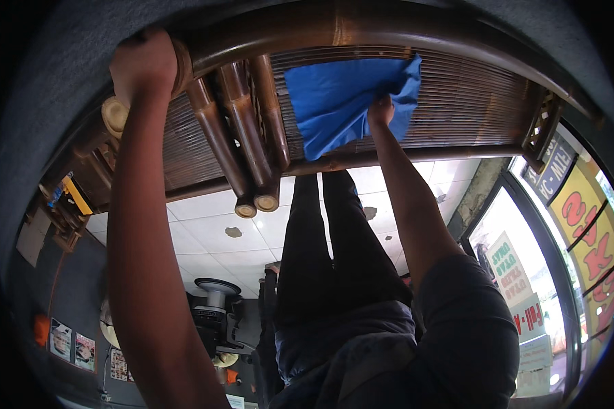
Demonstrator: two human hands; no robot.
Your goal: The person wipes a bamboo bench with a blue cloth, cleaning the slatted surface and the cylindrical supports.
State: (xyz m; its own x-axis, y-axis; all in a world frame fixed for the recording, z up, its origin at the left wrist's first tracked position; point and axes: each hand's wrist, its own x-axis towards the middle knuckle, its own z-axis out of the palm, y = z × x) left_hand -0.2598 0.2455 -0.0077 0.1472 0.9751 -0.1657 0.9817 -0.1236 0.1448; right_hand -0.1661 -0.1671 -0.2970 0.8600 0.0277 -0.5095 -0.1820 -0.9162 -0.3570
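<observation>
A dark, glossy bamboo bench fills the upper part of the head view, with a thick bamboo rail (389, 25) along its far edge and a slatted bamboo surface (470, 102) below it. At the upper left, my left hand (146, 66) is closed around the end of the thick rail; its fingertips are hidden. My right hand (381, 110) grips a bunched part of a blue cloth (332, 97), which lies partly spread and creased on the slats, right of three slanting bamboo poles (243, 122).
Beneath the bench are white floor tiles (199, 225) with chipped patches. A glass door (522, 240) and a yellow banner with writing (588, 230) stand at the right. A dark chair with a round base (217, 286) is at the lower left, near wall posters (72, 345).
</observation>
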